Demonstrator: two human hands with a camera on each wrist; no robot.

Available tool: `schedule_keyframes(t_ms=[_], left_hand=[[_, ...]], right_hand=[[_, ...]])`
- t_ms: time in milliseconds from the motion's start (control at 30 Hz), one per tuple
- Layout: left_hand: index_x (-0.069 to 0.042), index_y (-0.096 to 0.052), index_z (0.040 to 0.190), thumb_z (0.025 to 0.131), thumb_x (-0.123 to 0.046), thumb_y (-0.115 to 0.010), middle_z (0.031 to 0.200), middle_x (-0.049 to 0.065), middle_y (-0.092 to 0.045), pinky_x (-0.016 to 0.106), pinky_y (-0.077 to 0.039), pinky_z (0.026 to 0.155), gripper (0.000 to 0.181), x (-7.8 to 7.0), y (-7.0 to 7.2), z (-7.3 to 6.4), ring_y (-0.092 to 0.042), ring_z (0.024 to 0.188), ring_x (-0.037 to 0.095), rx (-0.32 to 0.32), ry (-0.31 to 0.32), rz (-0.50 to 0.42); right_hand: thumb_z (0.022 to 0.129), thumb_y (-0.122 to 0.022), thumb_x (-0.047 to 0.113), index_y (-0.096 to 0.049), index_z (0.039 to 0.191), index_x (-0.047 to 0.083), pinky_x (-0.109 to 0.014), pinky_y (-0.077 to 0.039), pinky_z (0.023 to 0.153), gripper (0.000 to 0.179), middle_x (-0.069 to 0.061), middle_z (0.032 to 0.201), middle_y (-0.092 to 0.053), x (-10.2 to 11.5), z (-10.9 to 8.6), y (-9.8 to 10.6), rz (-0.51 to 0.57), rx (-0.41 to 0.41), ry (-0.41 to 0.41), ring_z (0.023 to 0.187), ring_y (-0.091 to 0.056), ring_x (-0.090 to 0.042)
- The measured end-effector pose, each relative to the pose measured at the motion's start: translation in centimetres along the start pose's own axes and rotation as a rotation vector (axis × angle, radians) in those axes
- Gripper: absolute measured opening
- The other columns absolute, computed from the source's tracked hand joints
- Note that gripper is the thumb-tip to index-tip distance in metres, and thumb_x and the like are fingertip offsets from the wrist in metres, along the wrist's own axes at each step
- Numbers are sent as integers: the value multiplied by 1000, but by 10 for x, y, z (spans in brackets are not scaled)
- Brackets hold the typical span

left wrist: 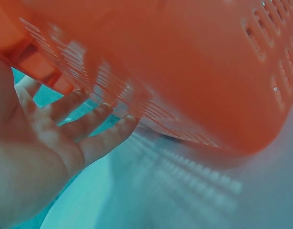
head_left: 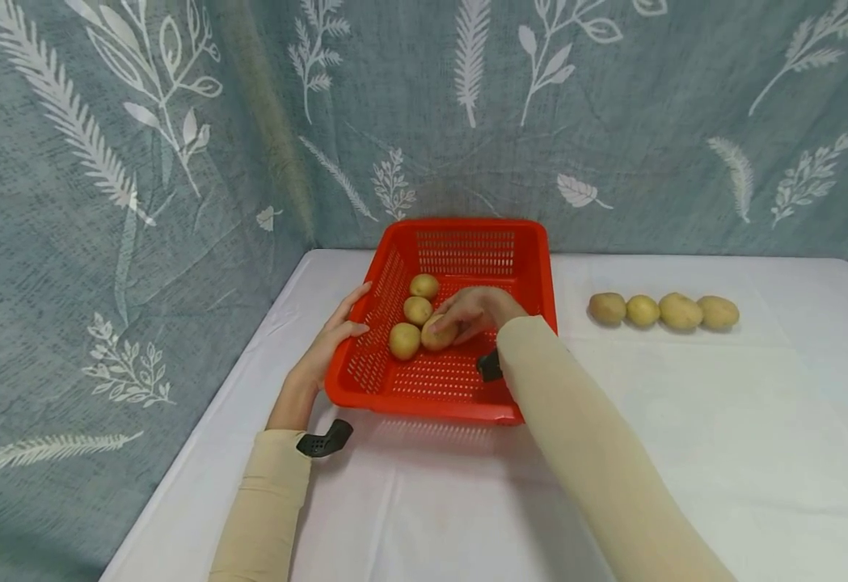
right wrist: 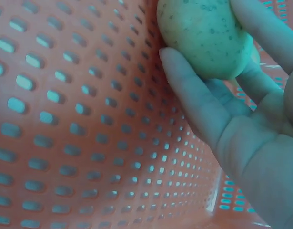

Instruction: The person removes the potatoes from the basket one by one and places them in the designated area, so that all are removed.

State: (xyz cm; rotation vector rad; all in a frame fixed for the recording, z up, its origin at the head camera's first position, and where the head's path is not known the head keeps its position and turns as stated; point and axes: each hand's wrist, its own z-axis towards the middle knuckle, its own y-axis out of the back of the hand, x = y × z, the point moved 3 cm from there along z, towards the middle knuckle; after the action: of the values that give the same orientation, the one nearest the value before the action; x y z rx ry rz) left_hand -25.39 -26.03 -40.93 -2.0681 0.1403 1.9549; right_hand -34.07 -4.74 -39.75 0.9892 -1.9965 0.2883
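1. A leafy grey-green cloth [head_left: 649,202] hangs behind the basket and to its left.
2. The white-covered table [head_left: 722,436] carries the basket and extends widely to its right.
3. The red basket [head_left: 465,225], with slotted walls, stands near the table's far edge, the landmark for everything here.
4. Tan sleeves cover both arms: the left sleeve [head_left: 263,501] in front of the basket to the left, the right sleeve [head_left: 591,428] crossing over its right rim.
5. The left hand [head_left: 329,343] is at the basket's left wall, fingers spread and fairly straight, touching the outside, seemingly to steady it.
6. The right hand [head_left: 474,309] reaches inside the basket, thumb and fingers pinching a potato.
7. Right of the basket, four potatoes [head_left: 680,312] lie in a row on the table.
8. The held potato [head_left: 438,331] is inside the basket, left of its middle; whether it touches the floor I cannot tell. Three loose potatoes [head_left: 405,341] lie beside it, along the basket's left side.

9. The step in hand appears to be placing or picking up one potato. Setting it down would call for loosening the right fingers; taking it out, a firm grip and a lift clear of the rim.
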Motion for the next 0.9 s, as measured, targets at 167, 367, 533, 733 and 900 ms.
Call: schedule_keyframes(t_ms=[167,367,533,733,900], left_hand=[[-25,-18,153,90,-6,-35,150,12,-22,35,-48,83,68,-1,1,0,-38,121,34,-5,10,11],[-24,-18,153,89,-7,-36,149,13,-22,35,-48,83,69,-1,2,1,-39,120,34,2,8,15],[-22,-16,153,89,-7,-36,150,16,-20,36,-48,84,69,0,2,2,-38,120,36,13,2,12],[-21,-16,153,89,-6,-35,149,17,-20,38,-49,84,68,0,2,0,-39,119,37,21,-2,3],[-22,-16,153,89,-7,-36,148,17,-21,35,-48,83,69,0,4,-2,-41,117,34,5,-3,22]], right_hand=[[85,-70,14,-64,119,1,-37,-50,85,36,-10,114,-59,3,-3,-1,-14,-27,6,101,-55,-23],[87,-69,17,-64,118,2,-34,-51,82,34,-9,108,-60,4,-4,1,4,-60,9,96,-55,-22],[89,-67,18,-62,123,2,-37,-49,87,38,-9,113,-58,6,-5,3,95,-100,23,98,-54,-23],[89,-66,20,-60,126,1,-42,-42,97,42,-12,120,-58,13,-7,6,218,-111,74,109,-53,-27],[90,-65,18,-58,129,0,-44,-37,101,43,-12,126,-56,22,-13,12,256,-86,139,112,-50,-27]])
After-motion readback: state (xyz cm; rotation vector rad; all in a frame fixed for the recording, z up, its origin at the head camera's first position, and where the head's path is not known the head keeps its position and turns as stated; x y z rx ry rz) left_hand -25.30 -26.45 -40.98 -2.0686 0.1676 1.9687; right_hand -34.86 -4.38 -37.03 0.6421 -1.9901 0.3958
